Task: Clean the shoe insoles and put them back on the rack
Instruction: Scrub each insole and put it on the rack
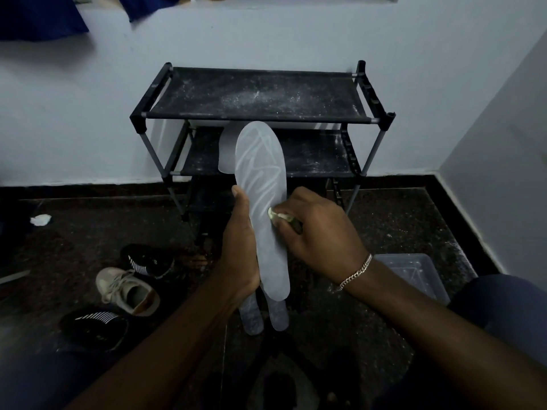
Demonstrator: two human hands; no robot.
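The left hand point(239, 247) grips the insole point(263, 202) upright before the rack point(260, 96); the right hand point(313, 229) pinches a sponge point(281, 218) against it. Firm, even strokes should clean best.

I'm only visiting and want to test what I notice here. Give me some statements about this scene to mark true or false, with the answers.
1. The left hand holds an insole upright. True.
2. The right hand holds nothing. False: it grips a small yellowish sponge pressed against the insole.
3. A pair of shoes stands on the rack's top shelf. False: that shelf shows only whitish dust, and a beige shoe lies on the floor.
4. A second insole rests on the rack's middle shelf. True.
5. The bracelet is on the left wrist. False: it is on the right wrist.
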